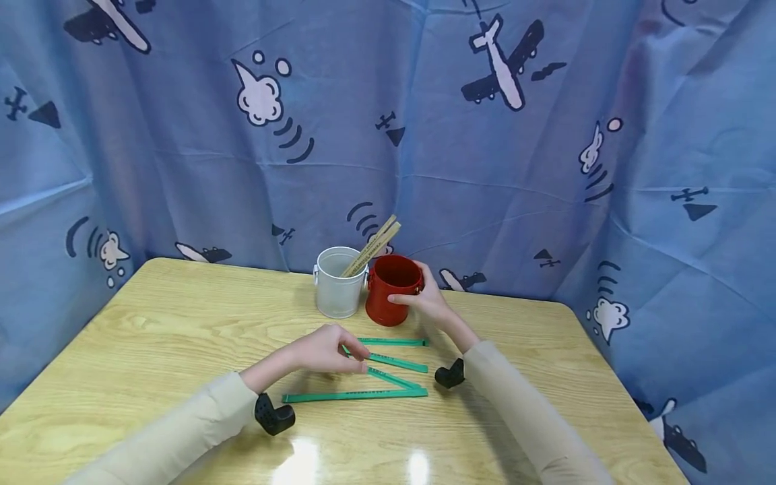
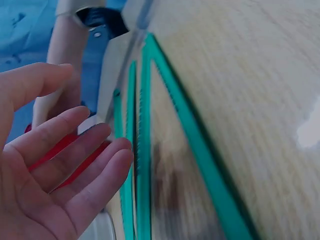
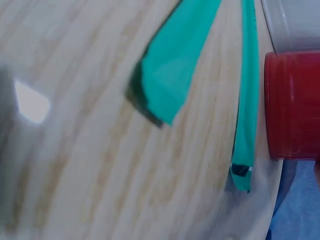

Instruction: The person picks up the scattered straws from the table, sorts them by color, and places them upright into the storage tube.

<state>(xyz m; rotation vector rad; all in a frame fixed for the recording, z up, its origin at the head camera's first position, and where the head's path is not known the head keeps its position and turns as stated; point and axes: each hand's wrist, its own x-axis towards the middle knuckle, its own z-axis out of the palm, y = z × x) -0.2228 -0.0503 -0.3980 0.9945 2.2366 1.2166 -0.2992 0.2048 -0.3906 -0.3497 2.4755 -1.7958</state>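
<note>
Clearly, a right hand point(image 1: 429, 300) is gripping a red bucket point(image 1: 384, 306) while a left hand point(image 1: 327, 349) is hovering by green strips point(image 1: 397, 362)

The red bucket is sitting just below the centre of the head view, mouth up; the right hand is clamping its right side, thumb across the front, fingers reaching round behind. Lower, mid-frame, four green strips are lying on the wooden table point(image 1: 200, 323), the nearest two meeting at their right ends. The left hand is hanging over them, thumb and forefinger standing apart, its other fingers bending loosely in the left wrist view. Close beside the red bucket, on its left, a white bucket point(image 1: 336, 296) is standing, pale wooden sticks point(image 1: 372, 252) leaning out to the upper right. A blue curtain point(image 1: 339, 67) printed with planes is filling the upper frame, and cream sleeves point(image 1: 521, 397) are showing at the lower left and lower right
</note>
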